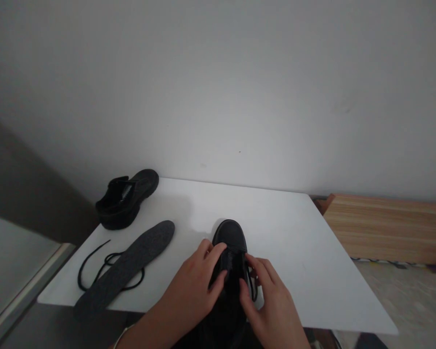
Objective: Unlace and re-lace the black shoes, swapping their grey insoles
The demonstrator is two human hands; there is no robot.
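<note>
A black shoe [231,234] lies near the table's front edge, toe pointing away from me. My left hand [201,278] grips the left side of its lacing opening, fingers on the upper and thumb near the tongue. On the opposite side, my right hand [271,295] has thumb and fingers closed around the right flap. A dark lace loop [255,289] shows beside that flap, close to my right fingers. The heel end of the shoe is dark and partly hidden low in the view.
A second black shoe [125,201] sits at the table's back left corner. In front of it, a grey insole [131,264] overlaps a loose black shoelace [82,271] and sticks out past the front edge. The white table [298,242] meets the wall; a wooden board [385,228] is at right.
</note>
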